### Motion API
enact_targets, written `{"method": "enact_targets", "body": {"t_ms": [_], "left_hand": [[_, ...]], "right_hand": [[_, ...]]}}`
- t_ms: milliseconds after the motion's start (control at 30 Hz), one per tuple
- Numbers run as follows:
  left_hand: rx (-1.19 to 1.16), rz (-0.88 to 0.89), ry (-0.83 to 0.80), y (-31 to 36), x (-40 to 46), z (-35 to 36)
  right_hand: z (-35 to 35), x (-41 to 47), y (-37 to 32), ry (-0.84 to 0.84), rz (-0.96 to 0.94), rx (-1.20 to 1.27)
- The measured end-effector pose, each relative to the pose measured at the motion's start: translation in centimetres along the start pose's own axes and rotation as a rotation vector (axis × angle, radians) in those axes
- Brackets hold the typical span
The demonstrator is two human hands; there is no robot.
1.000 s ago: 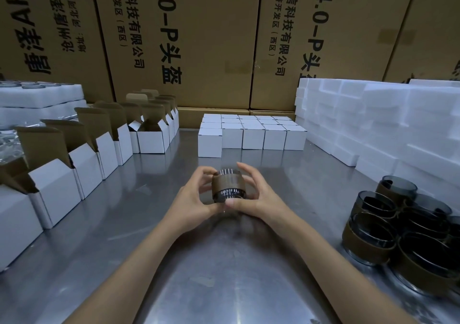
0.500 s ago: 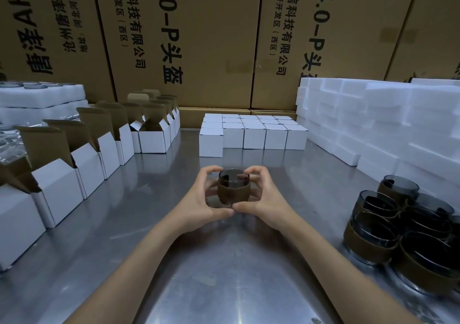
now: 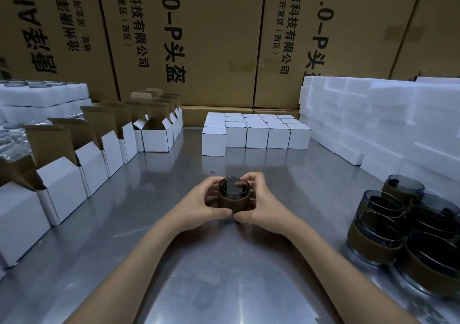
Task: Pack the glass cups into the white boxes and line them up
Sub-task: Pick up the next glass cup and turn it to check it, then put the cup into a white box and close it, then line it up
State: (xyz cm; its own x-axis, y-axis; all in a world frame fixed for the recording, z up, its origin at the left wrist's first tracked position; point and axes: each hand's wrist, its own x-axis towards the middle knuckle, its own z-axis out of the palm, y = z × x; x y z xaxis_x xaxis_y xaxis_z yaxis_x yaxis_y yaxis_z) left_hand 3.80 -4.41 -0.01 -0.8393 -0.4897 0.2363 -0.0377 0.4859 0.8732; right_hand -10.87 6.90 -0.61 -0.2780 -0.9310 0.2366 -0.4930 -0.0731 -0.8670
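A dark glass cup point(image 3: 234, 195) with a brown paper sleeve stands upright at the table's middle. My left hand point(image 3: 205, 202) and my right hand point(image 3: 258, 202) both curl round it, thumbs meeting at its near base. Several more sleeved glass cups point(image 3: 408, 226) cluster at the right edge. A row of open white boxes point(image 3: 97, 159) with raised brown flaps runs along the left. Closed white boxes point(image 3: 256, 134) stand lined up in a block at the back centre.
White foam blocks point(image 3: 388, 121) are stacked along the right and back right. Foam trays point(image 3: 42, 97) holding glassware sit at the far left. Large brown cartons point(image 3: 189, 37) wall off the back. The steel table point(image 3: 224, 286) shows bare metal near me.
The cup has been turned from lying on its side to upright, mouth up, and lowered toward the table. Both hands stayed on it.
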Motion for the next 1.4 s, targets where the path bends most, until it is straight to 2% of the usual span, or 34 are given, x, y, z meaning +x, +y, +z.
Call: {"method": "enact_targets", "body": {"t_ms": [100, 200, 300, 400, 500, 567, 700, 933, 1033, 1133, 1400], "left_hand": [[-0.096, -0.058, 0.053, 0.1, 0.2, -0.4], [-0.116, -0.097, 0.260, -0.5, 1.1, -1.0], [0.118, -0.136, 0.371, -2.3, 2.8, -2.5], [0.465, -0.205, 0.305, -4.7, 5.1, -5.2], [0.774, -0.356, 0.212, -6.6, 7.5, -8.4], [0.960, -0.405, 0.234, -7.2, 9.3, -10.2], [1.060, -0.416, 0.330, -7.0, 13.0, -11.9], [1.088, -0.541, 0.300, -6.3, 16.4, -13.5], [1.118, -0.510, 0.338, -6.2, 16.7, -13.9], [1.112, -0.395, 0.378, -5.7, 16.4, -13.6], [0.885, -0.092, 0.374, -1.8, 12.6, -7.0]], "right_hand": [[-0.1, 0.3, 0.0, 0.022, 0.034, 0.188], [0.1, 0.7, 0.3, 0.210, 0.092, 0.329], [0.5, 1.1, 0.6, 0.366, 0.122, 0.308], [0.7, 1.6, 0.6, 0.426, 0.133, 0.279], [0.7, 2.1, 0.8, 0.470, 0.144, 0.257], [0.7, 2.3, 1.1, 0.486, 0.145, 0.243], [0.8, 2.4, 1.4, 0.487, 0.139, 0.252], [0.9, 2.5, 1.5, 0.497, 0.140, 0.256], [0.9, 2.5, 1.5, 0.498, 0.139, 0.243], [0.9, 2.5, 1.5, 0.493, 0.151, 0.238], [0.8, 2.4, 1.0, 0.482, 0.175, 0.232]]}}
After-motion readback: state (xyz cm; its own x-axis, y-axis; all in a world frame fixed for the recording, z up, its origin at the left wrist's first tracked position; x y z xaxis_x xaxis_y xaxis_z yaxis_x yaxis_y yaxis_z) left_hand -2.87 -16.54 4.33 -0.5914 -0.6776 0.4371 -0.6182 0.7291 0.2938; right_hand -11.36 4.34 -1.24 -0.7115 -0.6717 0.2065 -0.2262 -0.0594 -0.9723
